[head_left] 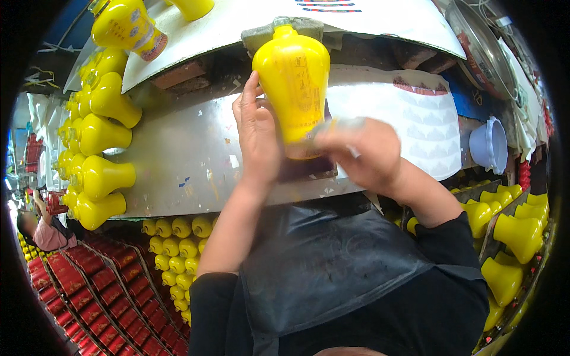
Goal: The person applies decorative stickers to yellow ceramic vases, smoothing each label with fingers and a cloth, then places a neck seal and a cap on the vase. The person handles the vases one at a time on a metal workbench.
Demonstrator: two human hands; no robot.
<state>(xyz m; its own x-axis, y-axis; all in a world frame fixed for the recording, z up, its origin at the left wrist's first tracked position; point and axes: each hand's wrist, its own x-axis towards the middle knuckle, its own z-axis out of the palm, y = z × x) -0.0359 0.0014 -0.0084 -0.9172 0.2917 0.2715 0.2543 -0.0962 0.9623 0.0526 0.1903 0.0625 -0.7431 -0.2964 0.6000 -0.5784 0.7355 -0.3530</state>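
A glossy yellow bottle with a clear neck and dark red printing lies before me, its neck on a grey padded rest at the far side. My left hand is closed against its left side, some fingers reaching behind it. Beside the base, my right hand is closed and smeared by motion. A small greyish thing shows at its fingers against the lower bottle; its kind is too blurred to tell. Under the base lies a dark mat, partly hidden.
Several yellow bottles lie along the table's left edge. A white sticker sheet is on the metal table at right, near a lavender bucket. Racks of yellow bottles and red boxes stand below. Another person is far left.
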